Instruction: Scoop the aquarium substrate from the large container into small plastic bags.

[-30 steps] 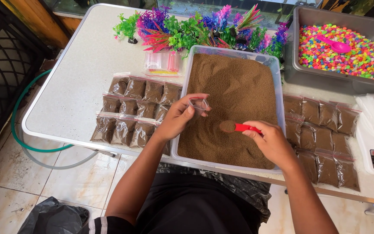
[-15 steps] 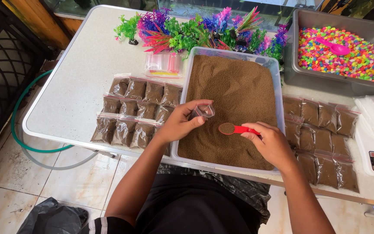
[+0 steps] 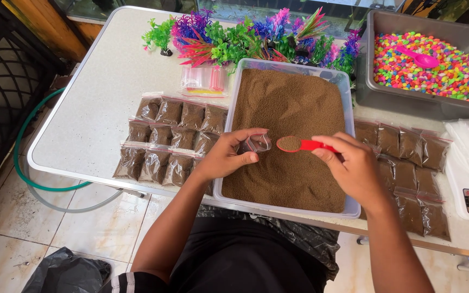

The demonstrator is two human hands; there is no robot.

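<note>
Red plastic scoop (image 3: 299, 145), heaped brown granules, right fingers (image 3: 327, 154) pinching handle; left fingers (image 3: 240, 158) pinching clear pouch (image 3: 256, 144).

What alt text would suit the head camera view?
Over a clear bin of brown granules, the left hand holds a small open bag beside a red scoop in the right hand. Filled bags lie on the table.

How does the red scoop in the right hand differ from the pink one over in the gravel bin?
The red scoop is held level by the right hand above the brown granules, its bowl filled; the pink scoop lies loose on the coloured gravel in the grey bin, touched by no hand. Both are small plastic scoops.
</note>
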